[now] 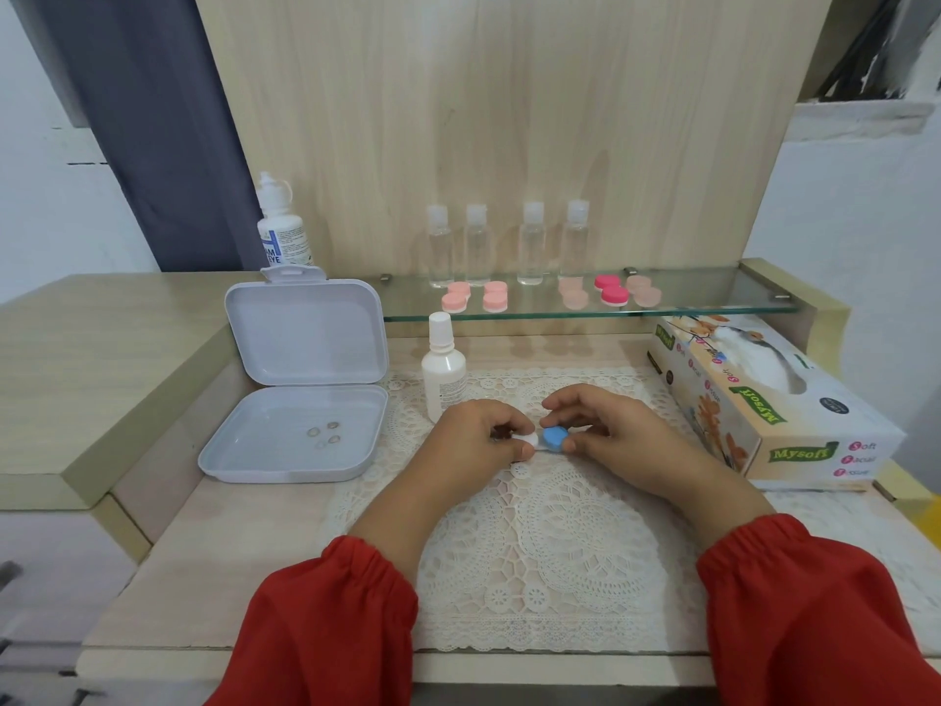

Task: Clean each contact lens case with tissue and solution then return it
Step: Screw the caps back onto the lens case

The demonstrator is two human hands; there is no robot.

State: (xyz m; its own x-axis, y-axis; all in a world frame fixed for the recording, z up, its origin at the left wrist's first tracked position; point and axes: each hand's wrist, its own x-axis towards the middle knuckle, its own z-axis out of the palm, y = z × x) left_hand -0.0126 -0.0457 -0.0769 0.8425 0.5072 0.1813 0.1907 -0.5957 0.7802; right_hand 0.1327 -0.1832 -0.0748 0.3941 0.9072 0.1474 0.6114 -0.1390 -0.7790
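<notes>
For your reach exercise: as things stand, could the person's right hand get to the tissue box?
Probably yes. The tissue box lies just right of the right hand with nothing between, but that hand now grips the lens case and must let go first.

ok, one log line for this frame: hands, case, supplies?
left hand grips white cap | right hand grips blue cap | blue-and-white contact lens case over lace mat | white solution bottle upright, beside left hand
</notes>
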